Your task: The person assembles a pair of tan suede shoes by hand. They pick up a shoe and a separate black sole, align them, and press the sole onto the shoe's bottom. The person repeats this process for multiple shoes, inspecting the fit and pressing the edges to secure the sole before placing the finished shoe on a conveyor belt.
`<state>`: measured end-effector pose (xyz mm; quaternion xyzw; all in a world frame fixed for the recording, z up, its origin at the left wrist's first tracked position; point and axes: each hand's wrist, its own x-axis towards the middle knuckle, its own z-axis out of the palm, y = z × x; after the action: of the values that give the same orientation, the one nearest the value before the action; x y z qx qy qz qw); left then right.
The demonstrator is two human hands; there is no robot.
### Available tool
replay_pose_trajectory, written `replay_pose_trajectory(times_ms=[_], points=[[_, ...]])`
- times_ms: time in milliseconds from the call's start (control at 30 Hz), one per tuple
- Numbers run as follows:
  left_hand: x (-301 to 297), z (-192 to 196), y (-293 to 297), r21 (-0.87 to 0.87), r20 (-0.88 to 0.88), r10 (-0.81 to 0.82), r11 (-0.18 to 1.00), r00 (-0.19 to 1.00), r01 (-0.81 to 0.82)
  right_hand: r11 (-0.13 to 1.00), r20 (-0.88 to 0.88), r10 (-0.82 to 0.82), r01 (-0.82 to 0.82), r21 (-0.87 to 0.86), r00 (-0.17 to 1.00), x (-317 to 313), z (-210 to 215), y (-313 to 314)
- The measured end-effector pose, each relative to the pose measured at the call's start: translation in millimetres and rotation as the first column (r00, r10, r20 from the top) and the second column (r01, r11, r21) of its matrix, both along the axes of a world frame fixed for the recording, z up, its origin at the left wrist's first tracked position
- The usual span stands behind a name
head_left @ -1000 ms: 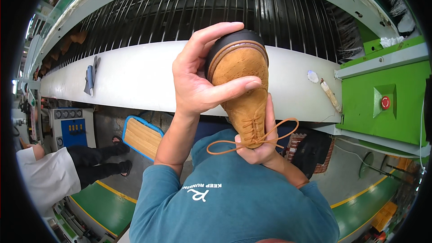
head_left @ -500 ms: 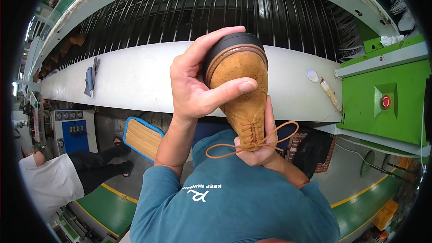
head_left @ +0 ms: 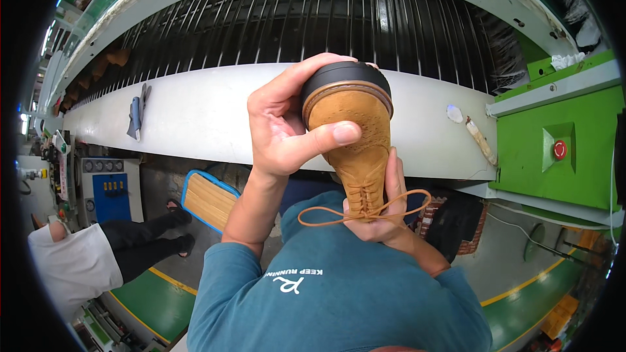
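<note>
A tan suede lace-up shoe point(head_left: 355, 124) with a black sole is held up between my two hands, its toe pointing away from me. My left hand point(head_left: 280, 117) grips the toe end, thumb across the upper and fingers wrapped over the sole's front edge. Below, my right hand point(head_left: 385, 221) holds the shoe at the laced end, fingers partly hidden behind it. The tan shoelace point(head_left: 319, 216) is tied, and its loops spread to both sides of my right hand.
Behind the white ledge point(head_left: 202, 114) runs a conveyor of metal rollers point(head_left: 287, 26). A blue-handled tool point(head_left: 135, 117) lies left; a wrapped stick point(head_left: 480, 140) lies right. A green machine panel point(head_left: 528, 156) carries a red button point(head_left: 559, 150). Another person point(head_left: 78, 261) stands at left.
The shoe has tilted slightly, with its toe a little lower and farther right, showing more of the pitted toe surface. Both hands keep their hold on it.
</note>
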<state>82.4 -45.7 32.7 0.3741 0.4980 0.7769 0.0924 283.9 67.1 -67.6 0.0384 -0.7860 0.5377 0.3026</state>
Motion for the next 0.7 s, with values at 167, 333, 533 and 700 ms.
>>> replay_pose_trajectory(times_ms=[167, 333, 533, 700], points=[[-6.3, -10.7, -5.7, -0.054, 0.097, -0.05, 0.997, 0.994, 0.056, 0.997, -0.114, -0.055, 0.061, 0.051, 0.992, -13.9, 6.1, -2.6], [-16.1, -26.8, -14.6, -0.05, 0.105, -0.103, 0.993, 0.989, 0.109, 0.991, -0.087, -0.058, 0.068, 0.117, 0.995, -11.0, 1.2, -3.6], [-14.6, -29.7, -18.1, -0.038, 0.121, -0.109, 0.993, 0.987, 0.115, 0.986, -0.069, -0.048, 0.058, 0.155, 0.996, -8.9, 1.6, -5.0], [-12.8, -22.9, -17.2, -0.055, 0.124, -0.126, 0.99, 0.984, 0.134, 0.988, -0.076, -0.044, 0.055, 0.147, 0.996, -8.6, 1.5, -2.4]])
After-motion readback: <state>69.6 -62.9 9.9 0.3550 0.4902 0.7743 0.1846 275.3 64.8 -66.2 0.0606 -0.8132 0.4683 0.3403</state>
